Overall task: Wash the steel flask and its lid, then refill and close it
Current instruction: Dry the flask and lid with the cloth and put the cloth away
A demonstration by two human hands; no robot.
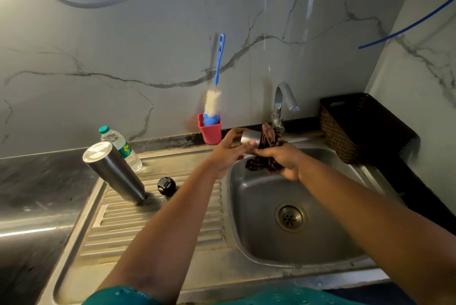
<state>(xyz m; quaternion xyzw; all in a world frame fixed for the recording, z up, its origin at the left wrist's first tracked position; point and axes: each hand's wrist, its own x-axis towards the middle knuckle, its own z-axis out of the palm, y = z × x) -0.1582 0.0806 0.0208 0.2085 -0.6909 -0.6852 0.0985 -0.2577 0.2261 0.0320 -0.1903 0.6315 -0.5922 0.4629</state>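
Currently wiping steel cup lid (250, 137), gripped by left hand (228, 150), with cloth (267, 149) clutched in right hand (283, 160); steel flask (114, 171) inverted well left of both hands; next, likely refilling

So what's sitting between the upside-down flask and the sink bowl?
In the head view, a black cap sits on the ribbed drainboard between the flask and bowl.

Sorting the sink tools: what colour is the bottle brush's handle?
Blue; the brush shows clearly in the head view.
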